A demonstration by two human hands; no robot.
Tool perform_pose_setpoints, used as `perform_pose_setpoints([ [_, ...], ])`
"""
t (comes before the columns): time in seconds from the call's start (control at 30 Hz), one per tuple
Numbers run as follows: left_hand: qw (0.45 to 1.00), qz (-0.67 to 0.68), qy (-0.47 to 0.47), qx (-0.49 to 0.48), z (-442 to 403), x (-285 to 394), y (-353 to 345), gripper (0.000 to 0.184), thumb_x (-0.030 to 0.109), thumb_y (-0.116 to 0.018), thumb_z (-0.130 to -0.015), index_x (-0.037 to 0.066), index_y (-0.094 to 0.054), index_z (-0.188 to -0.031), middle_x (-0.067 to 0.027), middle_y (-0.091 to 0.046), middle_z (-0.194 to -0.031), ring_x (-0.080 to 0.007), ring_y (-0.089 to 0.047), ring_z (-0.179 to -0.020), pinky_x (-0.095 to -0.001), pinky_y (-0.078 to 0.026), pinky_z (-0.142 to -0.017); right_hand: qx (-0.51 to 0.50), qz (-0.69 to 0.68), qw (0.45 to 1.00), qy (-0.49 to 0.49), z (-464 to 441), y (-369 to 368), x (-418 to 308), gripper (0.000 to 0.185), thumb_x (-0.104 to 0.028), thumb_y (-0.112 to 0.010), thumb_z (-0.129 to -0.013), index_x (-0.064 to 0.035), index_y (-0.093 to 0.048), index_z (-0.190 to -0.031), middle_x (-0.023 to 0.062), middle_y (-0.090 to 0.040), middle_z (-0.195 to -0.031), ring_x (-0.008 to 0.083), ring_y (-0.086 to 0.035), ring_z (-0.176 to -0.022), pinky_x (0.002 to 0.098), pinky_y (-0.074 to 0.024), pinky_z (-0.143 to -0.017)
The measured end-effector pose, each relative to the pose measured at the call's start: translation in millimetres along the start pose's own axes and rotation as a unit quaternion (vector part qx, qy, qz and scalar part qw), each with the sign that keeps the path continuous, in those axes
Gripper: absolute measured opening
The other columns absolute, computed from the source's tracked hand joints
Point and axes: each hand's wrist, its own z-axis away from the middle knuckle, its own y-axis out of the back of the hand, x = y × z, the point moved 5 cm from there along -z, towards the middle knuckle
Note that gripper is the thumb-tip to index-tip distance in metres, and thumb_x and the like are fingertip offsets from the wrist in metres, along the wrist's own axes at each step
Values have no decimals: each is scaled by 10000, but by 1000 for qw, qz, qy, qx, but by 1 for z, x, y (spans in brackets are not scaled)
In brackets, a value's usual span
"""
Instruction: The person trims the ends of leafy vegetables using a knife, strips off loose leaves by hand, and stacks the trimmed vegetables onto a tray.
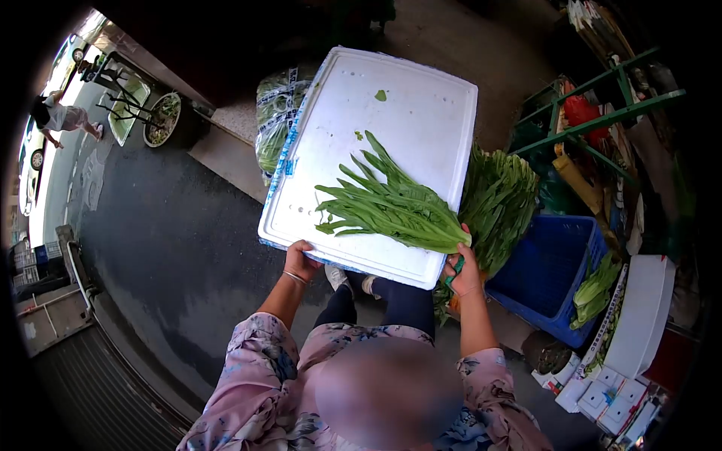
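Observation:
A white foam box lid (398,98) with a raised rim and blue-printed tape along its left side lies in front of me. Across its lower right part rests a bunch of long-leaf lettuce (391,197), leaves pointing up and left. My right hand (466,272) is closed around the lettuce's cut base at the lid's lower right corner; something green shows at its fingers, too small to make out. At the lower left edge, my left hand (301,260) grips the lid, with part of its fingers hidden beneath. Small leaf scraps (380,95) lie on the lid.
Plastic-wrapped greens (277,124) stand left of the lid. To the right are piled leafy greens (500,195), a blue crate (545,270), a green metal rack (602,120) and a white foam box (643,316). A person (64,116) walks on the street at far left.

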Motion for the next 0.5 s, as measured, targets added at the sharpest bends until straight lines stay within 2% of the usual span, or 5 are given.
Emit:
perform_pose_setpoints([
  [0.3,994,-88,63,14,-81,44,-53,406,119,-495,-598,-31,-527,-974,-138,-616,-891,-274,-617,-772,-382,-528,-654,43,81,996,15,-89,1,-9,715,-154,-617,-700,-143,-298,-1340,24,-505,-1117,45,-487,-710,151,-268,-359],
  [0.33,994,-87,61,19,-91,46,-64,406,119,-495,-598,-31,-527,-974,-138,-616,-891,-274,-617,-772,-382,-528,-654,32,103,994,7,-99,9,-10,714,-134,-606,-692,-110,-296,-1336,58,-487,-1164,107,-515,-855,184,-414,-512],
  [0.4,996,-57,62,7,-115,43,-81,450,120,-494,-608,-35,-514,-1029,-145,-609,-946,-283,-607,-846,-407,-516,-734,58,125,989,59,-121,15,-16,731,-122,-613,-676,-70,-293,-1331,90,-455,-1217,189,-471,-1041,281,-426,-814],
  [0.43,993,-87,79,10,-130,42,-82,486,114,-501,-612,-35,-499,-1075,-151,-601,-986,-290,-593,-906,-425,-495,-798,35,102,991,80,-132,12,-21,739,-118,-621,-665,-50,-295,-1325,102,-427,-1253,232,-399,-1146,351,-284,-988],
  [0.5,995,-46,84,7,-161,31,-88,428,89,-496,-656,-24,-501,-1070,-144,-592,-1009,-291,-589,-910,-416,-485,-824,59,134,985,88,-158,36,-21,735,-122,-624,-647,-44,-316,-1310,92,-440,-1236,227,-422,-1124,348,-321,-963],
])
